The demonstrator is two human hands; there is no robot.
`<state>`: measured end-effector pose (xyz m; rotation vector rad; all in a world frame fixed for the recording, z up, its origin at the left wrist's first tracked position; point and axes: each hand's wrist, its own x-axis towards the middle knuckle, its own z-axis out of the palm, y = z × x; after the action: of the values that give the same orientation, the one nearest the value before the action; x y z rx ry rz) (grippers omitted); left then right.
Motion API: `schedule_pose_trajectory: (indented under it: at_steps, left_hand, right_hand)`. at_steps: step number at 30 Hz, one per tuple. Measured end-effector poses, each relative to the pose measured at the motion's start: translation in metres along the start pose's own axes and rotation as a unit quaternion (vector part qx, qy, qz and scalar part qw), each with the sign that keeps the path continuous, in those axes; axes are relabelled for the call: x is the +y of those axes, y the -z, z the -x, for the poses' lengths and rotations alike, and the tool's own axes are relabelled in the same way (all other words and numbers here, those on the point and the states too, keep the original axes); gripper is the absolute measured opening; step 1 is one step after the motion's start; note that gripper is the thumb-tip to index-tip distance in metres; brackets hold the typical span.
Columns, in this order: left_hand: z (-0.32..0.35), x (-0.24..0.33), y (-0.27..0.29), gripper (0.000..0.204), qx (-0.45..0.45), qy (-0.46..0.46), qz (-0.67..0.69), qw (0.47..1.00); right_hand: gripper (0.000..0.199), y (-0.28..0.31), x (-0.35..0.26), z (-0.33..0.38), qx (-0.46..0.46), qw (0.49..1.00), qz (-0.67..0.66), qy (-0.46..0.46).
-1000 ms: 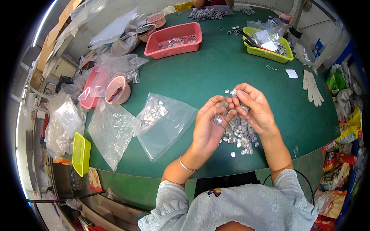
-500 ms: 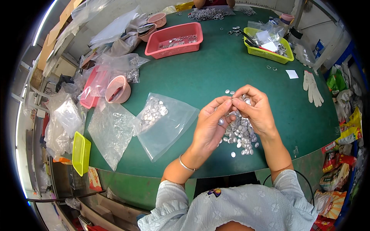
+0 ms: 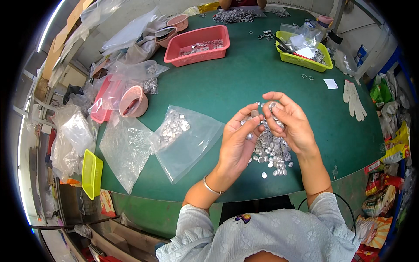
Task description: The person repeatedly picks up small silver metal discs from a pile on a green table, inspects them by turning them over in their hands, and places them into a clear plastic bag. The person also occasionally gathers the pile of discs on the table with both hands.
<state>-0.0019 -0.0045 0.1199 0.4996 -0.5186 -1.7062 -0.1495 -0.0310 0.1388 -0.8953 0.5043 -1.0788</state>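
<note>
While both hands hang over the green table (image 3: 218, 85) in the head view, the left hand (image 3: 244, 124) has its thumb and fingers drawn close around a silver disc (image 3: 254, 113), pinched right at the tips! Lower down, a second disc (image 3: 249, 136) sits against the inside of that same hand, below the thumb. Across to the right hand (image 3: 279, 115), just beside it: fingers curled, thumb bent in, and several small discs (image 3: 277, 122) caught between them, one up near the fingertips. Exactly how many, I cannot tell. The two sets of fingertips face each other with a narrow gap between.

Underneath and towards the wearer lies the loose pile (image 3: 273, 150), silver ovals heaped on the table, a single stray apart at its near edge. Off to the left, a clear bag (image 3: 192, 146) lies flat with more ovals inside, and beyond the hands stands a pink basket (image 3: 171, 57). Far right, a white glove (image 3: 352, 99) rests flat near a white card (image 3: 331, 84).
</note>
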Motion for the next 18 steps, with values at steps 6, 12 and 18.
schedule_pose_trajectory:
  at_steps: [6,12,18]
  left_hand:
    - [0.001,0.002,-0.005,0.034,0.017,0.010,0.007,1.000]
    - [0.005,0.010,-0.019,0.034,0.041,0.004,0.014,0.999]
    - [0.004,0.009,-0.011,0.029,-0.001,0.062,-0.034,0.997]
  right_hand:
    - [0.025,0.004,-0.001,0.000,0.014,1.000,0.021,0.014]
    - [0.021,0.003,-0.004,0.001,0.023,0.996,0.079,0.026]
    - [0.019,0.000,-0.004,0.004,0.013,0.977,0.207,0.046]
